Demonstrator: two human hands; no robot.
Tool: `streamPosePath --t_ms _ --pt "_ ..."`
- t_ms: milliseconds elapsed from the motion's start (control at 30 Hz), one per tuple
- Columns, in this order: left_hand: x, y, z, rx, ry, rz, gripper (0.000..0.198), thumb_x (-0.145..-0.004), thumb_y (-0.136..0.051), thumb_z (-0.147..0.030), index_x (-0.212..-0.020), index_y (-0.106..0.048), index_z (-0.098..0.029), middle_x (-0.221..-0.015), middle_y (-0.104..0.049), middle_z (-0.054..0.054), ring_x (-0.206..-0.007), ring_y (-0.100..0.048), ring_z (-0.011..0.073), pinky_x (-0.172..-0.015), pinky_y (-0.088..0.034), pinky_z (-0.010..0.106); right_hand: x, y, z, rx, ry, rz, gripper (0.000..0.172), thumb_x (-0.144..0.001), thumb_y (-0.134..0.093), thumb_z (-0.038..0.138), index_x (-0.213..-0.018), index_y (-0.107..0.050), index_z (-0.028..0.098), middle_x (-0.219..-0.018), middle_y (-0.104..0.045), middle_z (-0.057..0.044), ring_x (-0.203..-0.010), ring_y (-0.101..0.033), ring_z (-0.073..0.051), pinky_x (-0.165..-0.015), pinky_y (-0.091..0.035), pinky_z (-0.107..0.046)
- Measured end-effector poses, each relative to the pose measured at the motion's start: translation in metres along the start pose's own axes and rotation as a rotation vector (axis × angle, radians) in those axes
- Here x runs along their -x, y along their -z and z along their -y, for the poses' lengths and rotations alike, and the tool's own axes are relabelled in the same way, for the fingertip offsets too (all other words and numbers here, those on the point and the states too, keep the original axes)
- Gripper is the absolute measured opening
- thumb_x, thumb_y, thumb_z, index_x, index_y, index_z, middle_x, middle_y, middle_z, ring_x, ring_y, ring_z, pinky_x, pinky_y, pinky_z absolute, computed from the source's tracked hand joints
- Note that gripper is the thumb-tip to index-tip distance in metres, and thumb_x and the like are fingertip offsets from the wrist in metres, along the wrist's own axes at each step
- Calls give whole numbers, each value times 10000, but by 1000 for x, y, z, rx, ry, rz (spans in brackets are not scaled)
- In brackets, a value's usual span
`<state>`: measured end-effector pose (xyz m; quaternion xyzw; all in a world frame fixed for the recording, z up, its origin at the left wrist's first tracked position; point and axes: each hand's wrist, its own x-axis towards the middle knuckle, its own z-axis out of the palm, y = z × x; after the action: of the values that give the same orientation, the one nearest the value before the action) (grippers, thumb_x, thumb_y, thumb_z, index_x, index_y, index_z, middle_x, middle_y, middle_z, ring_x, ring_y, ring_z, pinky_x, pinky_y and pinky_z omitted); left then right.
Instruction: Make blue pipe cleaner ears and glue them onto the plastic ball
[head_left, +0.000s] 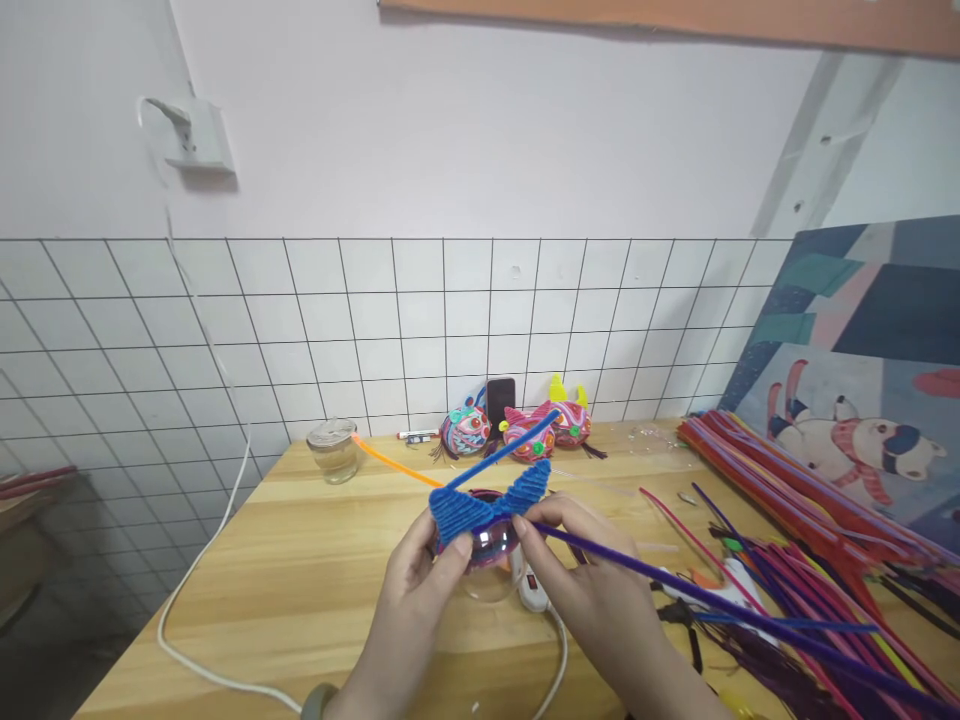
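Note:
A clear, shiny ball point(493, 543) is held between my two hands above the table. Across its top lies a blue shape of coiled pipe cleaner point(459, 512) with two wings, like a fish tail. One blue strand and an orange pipe cleaner point(397, 466) stick out to the upper left. My left hand point(420, 570) is closed on the ball's left side, thumb at the blue shape's lower edge. My right hand point(581, 560) pinches a long purple pipe cleaner point(660, 570) against the ball's right side; the strand runs off to the lower right. Fingers behind the ball are partly hidden.
Colourful pipe-cleaner fish point(466, 430), a phone point(501, 400) and a glass jar point(334, 452) stand along the tiled wall. Loose pipe cleaners point(817, 590) and a glue gun point(742, 590) lie at right. A white power strip point(533, 592) with its cord sits behind the ball.

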<state>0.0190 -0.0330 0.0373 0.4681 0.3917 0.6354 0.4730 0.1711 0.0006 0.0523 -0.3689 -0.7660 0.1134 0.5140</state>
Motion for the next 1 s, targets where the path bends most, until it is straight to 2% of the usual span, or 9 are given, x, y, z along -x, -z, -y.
streamPosePath --t_ms 367,800,1000 --pt "1 1 4 -6 -18 27 301 -808 -559 -299 -1092 -605 -211 -1172 -619 73 -1085 -539 265 -913 -423 357 0 1 5 -36 -89 25 187 -807 -528 214 -620 -535 207 -609 -599 -2 -602 -555 -167 -581 -407 -279" --pt "1 1 13 87 16 -2 288 -815 -552 -288 -1091 -605 -226 -1162 -628 66 -1087 -544 257 -939 -408 370 1 -2 5 -48 -168 50 176 -795 -523 217 -619 -539 206 -607 -600 1 -588 -558 -162 -561 -410 -262" --pt "1 -1 11 219 42 85 340 -864 -469 -294 -1192 -537 -238 -1235 -570 77 -1132 -496 262 -925 -409 397 1 -5 2 -38 -176 57 179 -805 -514 220 -627 -530 209 -612 -595 1 -595 -556 -165 -563 -414 -259"
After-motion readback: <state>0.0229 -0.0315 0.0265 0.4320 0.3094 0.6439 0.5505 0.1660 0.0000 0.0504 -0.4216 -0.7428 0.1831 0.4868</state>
